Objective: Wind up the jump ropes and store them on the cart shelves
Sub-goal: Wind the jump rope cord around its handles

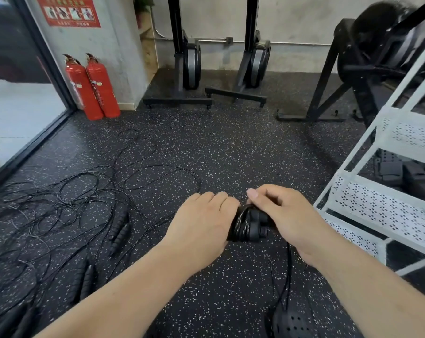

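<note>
Head camera view: two bare hands meet over one jump rope (249, 226). The left hand (201, 220) curls its fingers over the paired black handles and holds them together. The right hand (284, 215) has its thumb and fingers bent onto the cord where it crosses the handles, pinching the wrap in place. Several turns of cord lie around the handles between the two hands. Below the right hand a loose tail (289, 267) drops toward the person, ending near a black perforated shoe (293, 323).

This looks like the winding step, with only that tail left to take up. To do it well, the left hand should clamp both handles so they cannot slide apart. The right hand should lay each turn snug beside the last one, under light tension, then tuck the end beneath a turn so the bundle does not spring open on the shelf.

Just right of the right hand stands the white cart (382, 203), with perforated shelves close enough to reach. Well to the left of the left hand, a tangle of ropes (72, 203) lies unwound on the speckled floor (231, 147).

Far beyond the left hand are two red fire extinguishers (92, 86), whose small labels are too small to read. Above them hangs a red poster (68, 11) with figures and characters too blurred to make out. No brand shows on the rope.
</note>
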